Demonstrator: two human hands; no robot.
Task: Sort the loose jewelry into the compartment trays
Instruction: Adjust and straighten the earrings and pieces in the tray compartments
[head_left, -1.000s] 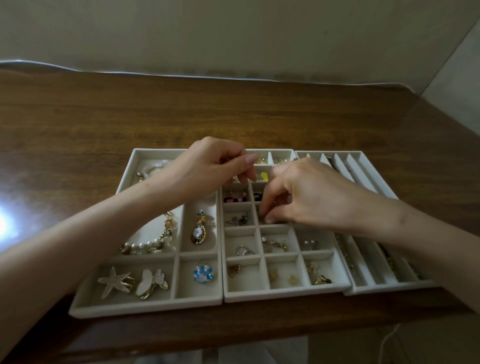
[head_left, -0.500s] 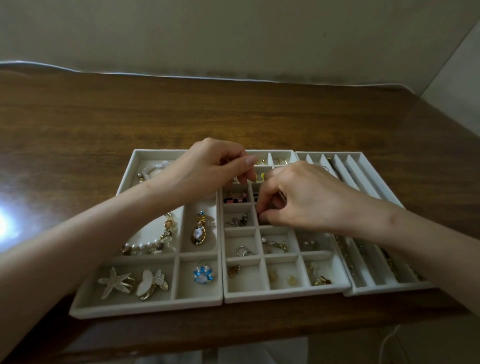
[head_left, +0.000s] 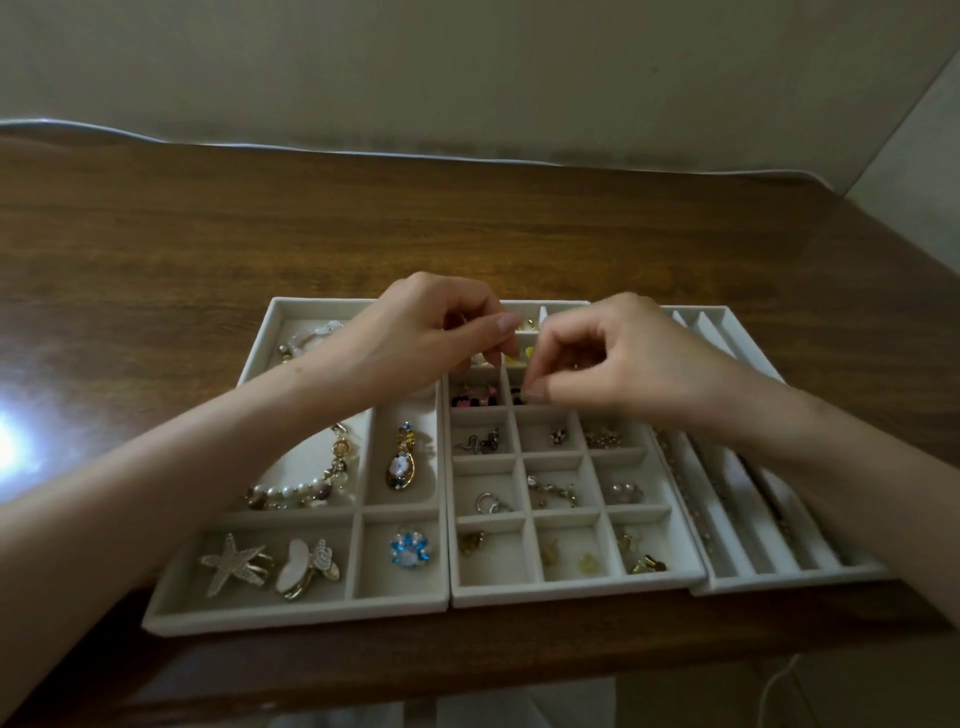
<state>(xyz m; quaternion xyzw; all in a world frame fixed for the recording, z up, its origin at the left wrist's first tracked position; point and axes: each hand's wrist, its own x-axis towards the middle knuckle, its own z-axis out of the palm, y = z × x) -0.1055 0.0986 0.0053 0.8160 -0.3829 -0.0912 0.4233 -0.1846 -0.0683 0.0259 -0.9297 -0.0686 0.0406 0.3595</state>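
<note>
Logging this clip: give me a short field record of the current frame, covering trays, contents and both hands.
surface: wooden table
left tray: pearl bracelet, pendant, starfish clip, blue flower brooch
middle tray: small grid cells, earrings and rings
right tray: long slots, chains
left hand: curled, above middle tray's far cells
right hand: fingertips pinched beside it; held item too small to tell

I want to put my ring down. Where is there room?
The wooden table is bare at its far side and beside the left tray. The middle tray is crowded: every visible cell filled, left hand and right hand above.
</note>
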